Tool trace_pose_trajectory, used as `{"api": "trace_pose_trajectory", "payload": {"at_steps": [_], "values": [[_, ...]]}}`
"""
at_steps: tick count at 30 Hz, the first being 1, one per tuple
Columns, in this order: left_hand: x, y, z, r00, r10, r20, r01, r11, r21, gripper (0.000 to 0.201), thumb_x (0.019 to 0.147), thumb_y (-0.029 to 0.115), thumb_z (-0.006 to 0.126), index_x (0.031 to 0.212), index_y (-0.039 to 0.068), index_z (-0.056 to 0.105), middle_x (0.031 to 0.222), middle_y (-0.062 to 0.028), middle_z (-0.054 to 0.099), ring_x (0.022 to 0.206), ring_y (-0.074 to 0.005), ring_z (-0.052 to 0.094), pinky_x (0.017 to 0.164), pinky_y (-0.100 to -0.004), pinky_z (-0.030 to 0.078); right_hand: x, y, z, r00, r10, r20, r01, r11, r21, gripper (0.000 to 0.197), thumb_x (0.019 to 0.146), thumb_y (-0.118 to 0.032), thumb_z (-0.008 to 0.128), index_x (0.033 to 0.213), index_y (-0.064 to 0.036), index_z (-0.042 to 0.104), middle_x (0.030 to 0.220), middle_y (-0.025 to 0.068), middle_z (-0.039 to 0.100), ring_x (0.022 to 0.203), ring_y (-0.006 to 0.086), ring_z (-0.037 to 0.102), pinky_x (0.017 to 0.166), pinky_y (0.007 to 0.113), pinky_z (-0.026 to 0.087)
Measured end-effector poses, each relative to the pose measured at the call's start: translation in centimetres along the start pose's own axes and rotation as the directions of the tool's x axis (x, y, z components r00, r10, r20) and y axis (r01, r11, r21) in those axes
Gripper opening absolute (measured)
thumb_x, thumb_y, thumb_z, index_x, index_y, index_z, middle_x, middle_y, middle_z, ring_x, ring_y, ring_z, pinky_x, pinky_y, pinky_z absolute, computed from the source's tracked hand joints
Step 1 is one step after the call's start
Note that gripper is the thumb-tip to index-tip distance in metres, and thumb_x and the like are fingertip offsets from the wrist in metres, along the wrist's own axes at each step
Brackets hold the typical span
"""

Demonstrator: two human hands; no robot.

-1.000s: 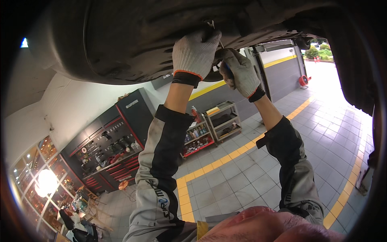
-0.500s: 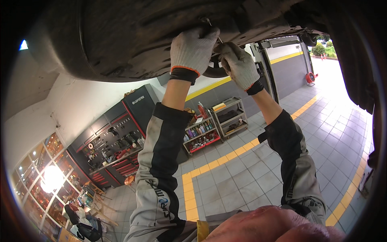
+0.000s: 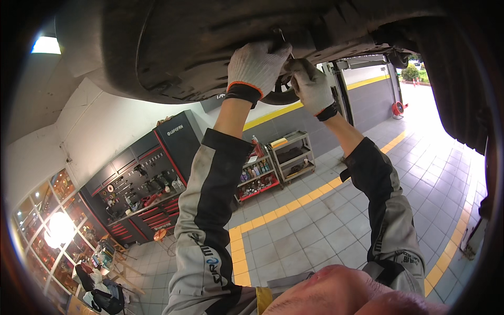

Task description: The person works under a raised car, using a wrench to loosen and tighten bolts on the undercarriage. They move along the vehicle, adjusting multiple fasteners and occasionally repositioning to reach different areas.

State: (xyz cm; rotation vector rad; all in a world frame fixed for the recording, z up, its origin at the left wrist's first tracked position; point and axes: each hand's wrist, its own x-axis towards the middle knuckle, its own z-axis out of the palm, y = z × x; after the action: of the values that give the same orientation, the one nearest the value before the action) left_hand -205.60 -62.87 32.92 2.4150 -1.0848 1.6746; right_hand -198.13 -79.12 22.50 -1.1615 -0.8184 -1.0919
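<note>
Both my hands are raised overhead in white knit gloves, against the dark underside (image 3: 194,47) of a lifted car. My left hand (image 3: 256,67) is closed close under the panel, its fingers curled around a thin, shiny metal rod-like tool (image 3: 293,54). The upper end of that tool shows above the glove, by a small opening in the panel. Slightly lower and to the right, my right hand (image 3: 312,86) pinches the tool's lower end with bent, dirt-darkened fingers. The gloves hide most of the tool, so its exact kind cannot be made out.
Behind my hands, a black wheel (image 3: 281,97) and a lift post (image 3: 338,86) show. Two shelved carts (image 3: 276,167) (image 3: 313,152) stand on the tiled floor (image 3: 294,247). Tool boards and a workbench (image 3: 152,206) line the left wall. A red fan (image 3: 397,109) stands far right.
The view has shifted a little, so the car's underside and the room sit slightly differently. Both hands keep their closed grip at the same spot under the panel.
</note>
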Motion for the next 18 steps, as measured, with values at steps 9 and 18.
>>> {"api": "trace_pose_trajectory", "payload": {"at_steps": [9, 18], "values": [[0.2, -1.3, 0.9, 0.989, 0.001, -0.149, -0.024, 0.988, -0.153, 0.052, 0.1, 0.061, 0.059, 0.104, 0.015, 0.083, 0.092, -0.0178, 0.077, 0.091, -0.0398, 0.074, 0.084, -0.0482, 0.059, 1.5, 0.5, 0.7, 0.989, -0.057, -0.136, 0.04, 0.991, -0.126, 0.03, 0.108, -0.03, 0.062, 0.104, -0.0036, 0.075, 0.069, 0.0065, 0.063, 0.061, 0.0136, 0.06, 0.061, 0.031, 0.05], [-2.2, -1.3, -4.6, 0.973, -0.075, -0.218, 0.059, 0.995, -0.078, 0.053, 0.102, 0.057, 0.062, 0.097, 0.006, 0.078, 0.085, -0.0202, 0.074, 0.087, -0.0415, 0.072, 0.081, -0.0471, 0.057, 0.9, -1.6, -0.1, 0.955, 0.232, 0.182, -0.272, 0.932, 0.239, 0.032, 0.109, -0.037, 0.069, 0.109, -0.0046, 0.074, 0.072, -0.0013, 0.065, 0.046, 0.0062, 0.049, 0.04, 0.024, 0.035]]}}
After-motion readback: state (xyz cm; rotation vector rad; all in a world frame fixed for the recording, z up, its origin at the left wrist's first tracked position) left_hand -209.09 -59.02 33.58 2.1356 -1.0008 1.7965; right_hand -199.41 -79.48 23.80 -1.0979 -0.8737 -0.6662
